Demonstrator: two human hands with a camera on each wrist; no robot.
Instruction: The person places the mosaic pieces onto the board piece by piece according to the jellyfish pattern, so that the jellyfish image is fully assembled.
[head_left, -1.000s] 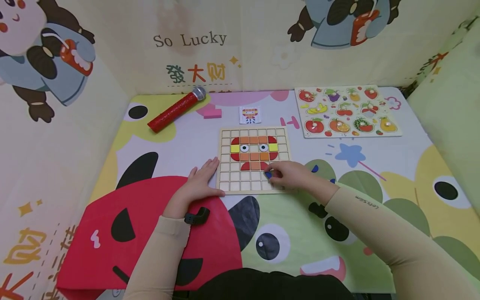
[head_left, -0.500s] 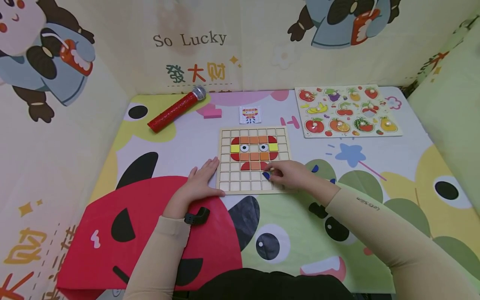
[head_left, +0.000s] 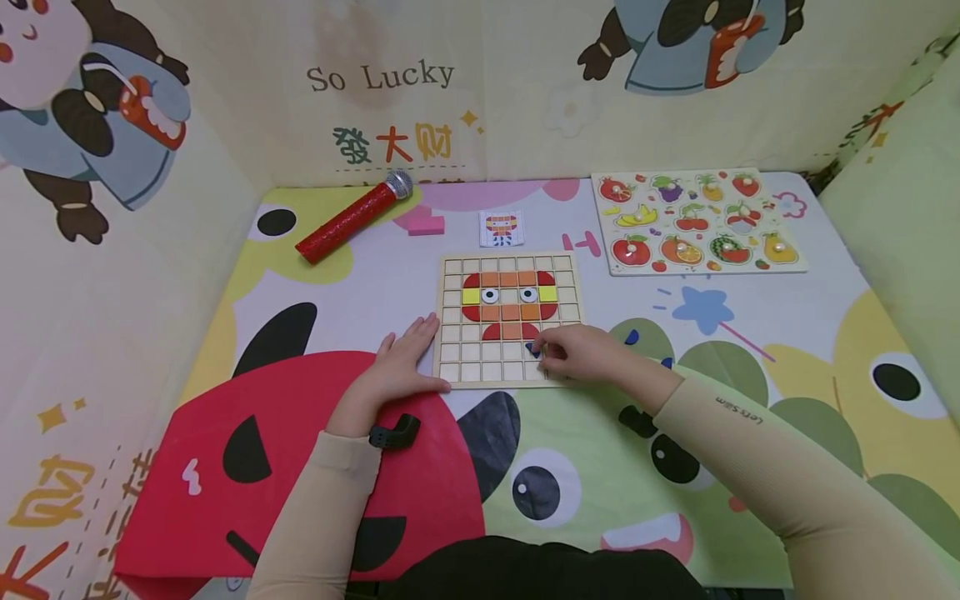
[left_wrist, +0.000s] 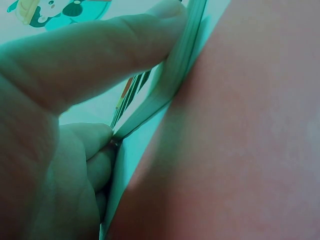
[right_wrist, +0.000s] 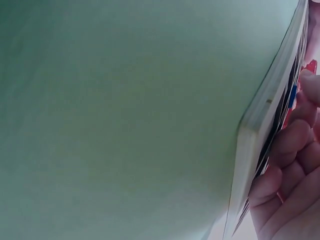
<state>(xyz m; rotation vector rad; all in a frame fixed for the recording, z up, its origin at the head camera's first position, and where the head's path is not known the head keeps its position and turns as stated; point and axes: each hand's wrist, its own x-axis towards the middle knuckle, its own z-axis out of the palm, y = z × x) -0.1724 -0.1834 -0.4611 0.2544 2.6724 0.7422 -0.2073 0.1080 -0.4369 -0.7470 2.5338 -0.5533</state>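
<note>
A wooden grid board (head_left: 468, 372) lies in the middle of the table in the head view. Red, orange and yellow tiles with two eye tiles (head_left: 528, 295) form a face pattern on it. My right hand (head_left: 579, 353) pinches a small dark blue tile (head_left: 532, 349) over the lower right cells, just below the red tiles. Blue also shows by the fingertips in the right wrist view, where the board's edge (right_wrist: 250, 145) runs alongside. My left hand (head_left: 399, 367) rests at the board's left edge, fingers spread and touching it; the left wrist view shows thumb and fingers against that edge.
Two blue tiles (head_left: 632, 337) lie right of the board. A small pattern card (head_left: 502, 228) and a pink block (head_left: 426, 226) are behind it. A red microphone (head_left: 348, 221) lies at the back left, a fruit puzzle board (head_left: 697, 223) at the back right.
The blue tile in my right fingers has turned and shifted slightly left over the board. My left hand has stayed in place at the board's edge.
</note>
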